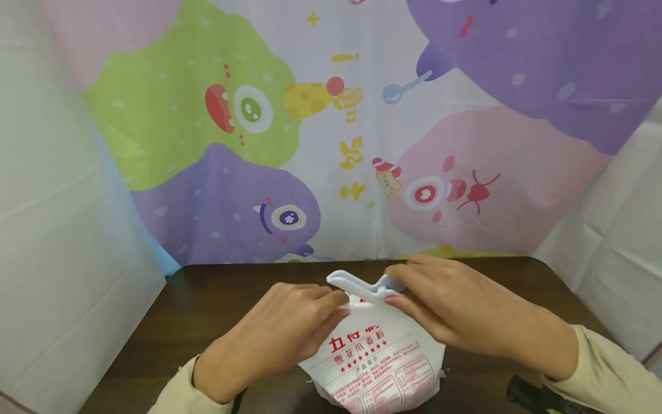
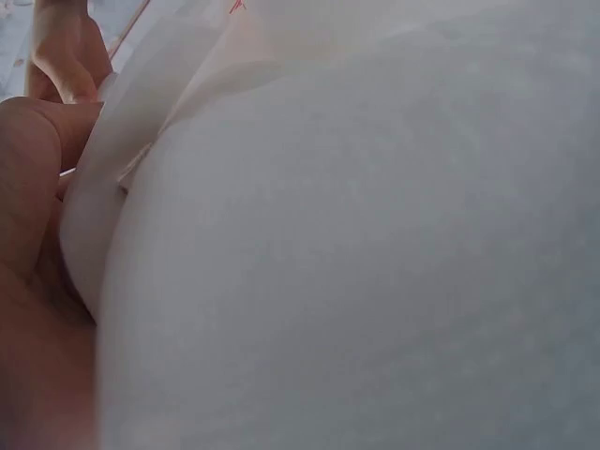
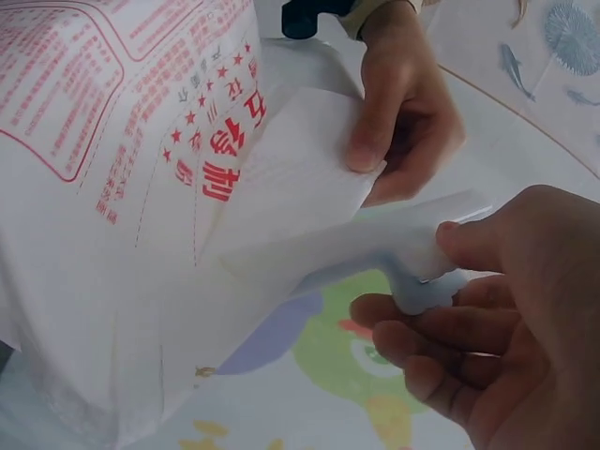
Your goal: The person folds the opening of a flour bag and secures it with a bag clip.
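A white flour bag (image 1: 372, 356) with red print stands on the table in front of me, its top folded into a narrow edge. At the top left corner, my left hand (image 1: 297, 313) pinches the bag between thumb and fingers. My right hand (image 1: 450, 305) grips a pale blue-white plastic bag clip (image 1: 357, 284) by its right end. Seen from the right wrist, the clip (image 3: 356, 248) lies along the folded edge of the bag (image 3: 103, 272), with my thumb on top and fingers below. The bag fills most of the left wrist view and hides part of my left hand (image 2: 37, 216).
The dark wooden table (image 1: 222, 305) has rounded back corners. Behind it hangs a cloth (image 1: 362, 230) printed with cartoon monsters, and pale cloth sides (image 1: 62, 230) rise at left and right. A black strap (image 1: 538, 397) shows beside my right sleeve (image 1: 600, 368).
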Tool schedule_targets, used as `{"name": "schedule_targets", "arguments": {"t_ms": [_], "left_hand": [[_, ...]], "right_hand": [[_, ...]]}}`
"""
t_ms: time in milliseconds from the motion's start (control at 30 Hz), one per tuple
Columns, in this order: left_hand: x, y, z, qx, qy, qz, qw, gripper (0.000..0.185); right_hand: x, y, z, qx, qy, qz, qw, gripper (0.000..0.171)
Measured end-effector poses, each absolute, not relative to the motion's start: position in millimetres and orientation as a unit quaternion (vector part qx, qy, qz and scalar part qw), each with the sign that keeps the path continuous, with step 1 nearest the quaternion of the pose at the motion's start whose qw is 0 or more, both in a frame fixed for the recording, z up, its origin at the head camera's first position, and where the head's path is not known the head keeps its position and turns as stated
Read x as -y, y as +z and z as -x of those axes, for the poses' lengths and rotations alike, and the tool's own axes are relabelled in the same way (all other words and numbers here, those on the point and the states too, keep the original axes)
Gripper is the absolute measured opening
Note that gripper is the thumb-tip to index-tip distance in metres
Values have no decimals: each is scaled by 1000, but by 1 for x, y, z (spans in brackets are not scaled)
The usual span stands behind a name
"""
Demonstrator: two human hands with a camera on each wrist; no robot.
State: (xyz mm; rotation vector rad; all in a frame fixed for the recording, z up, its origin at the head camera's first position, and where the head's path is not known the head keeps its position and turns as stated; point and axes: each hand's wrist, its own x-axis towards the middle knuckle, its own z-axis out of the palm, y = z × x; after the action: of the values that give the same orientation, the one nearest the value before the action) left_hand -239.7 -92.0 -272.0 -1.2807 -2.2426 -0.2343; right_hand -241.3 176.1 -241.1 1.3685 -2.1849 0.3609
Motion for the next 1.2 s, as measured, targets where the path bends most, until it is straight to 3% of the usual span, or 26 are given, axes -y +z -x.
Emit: {"name": "schedule_targets", "arguments": {"t_ms": [533, 867, 1067, 1200], "left_hand": [[97, -276, 237, 845, -92, 458, 262, 25], [98, -275, 239, 843, -104, 456, 266, 26], [97, -275, 240, 841, -102, 459, 267, 16], [96, -274, 240, 844, -104, 458, 259, 19]], "right_hand": [[-174, -243, 238, 808, 133, -511, 261, 37], [-186, -247, 249, 794, 159, -541, 226, 14], [-189, -245, 254, 798, 152, -540, 221, 13], [-189, -242, 255, 803, 140, -539, 212, 11]]}}
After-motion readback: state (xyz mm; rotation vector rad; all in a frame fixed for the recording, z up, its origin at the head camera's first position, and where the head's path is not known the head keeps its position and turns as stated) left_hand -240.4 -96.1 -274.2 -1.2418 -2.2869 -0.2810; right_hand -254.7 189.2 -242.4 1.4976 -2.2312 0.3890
